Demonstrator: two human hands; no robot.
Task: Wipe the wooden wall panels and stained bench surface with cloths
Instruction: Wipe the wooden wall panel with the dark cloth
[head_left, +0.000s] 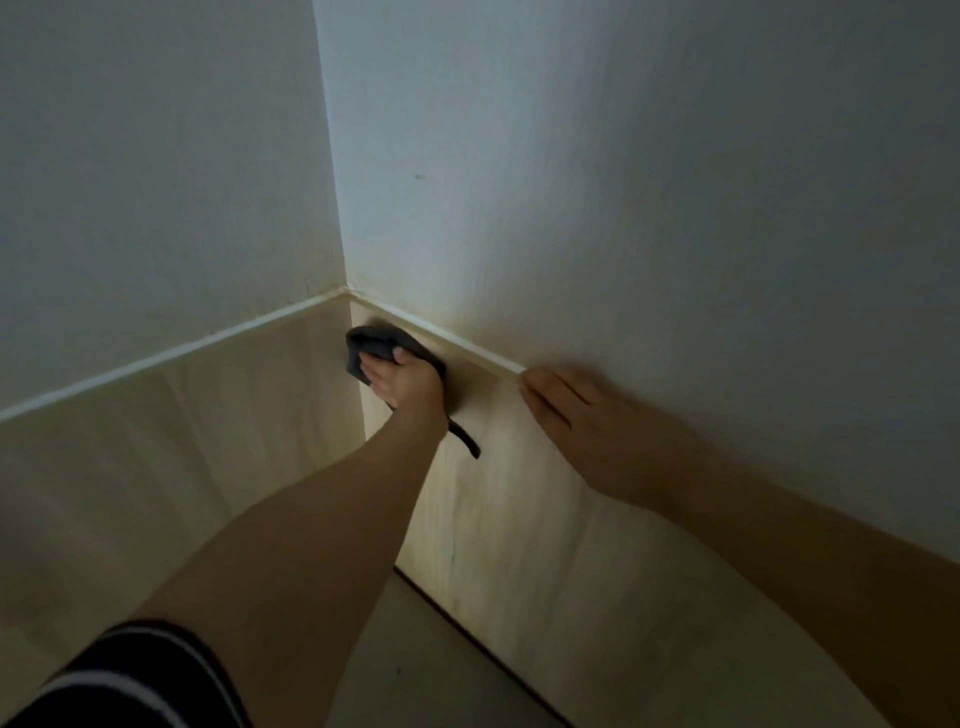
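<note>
My left hand (402, 379): presses dark cloth (376, 345) on wooden panel (519, 493), just below trim ledge (467, 348). My right hand (587, 415): fingers straight, flat along ledge, holding nothing.

No text, labels, brands, numbers or signs could be read anywhere. The frame was dim and blurred, so fine print, if there was any, may have been lost.
</note>
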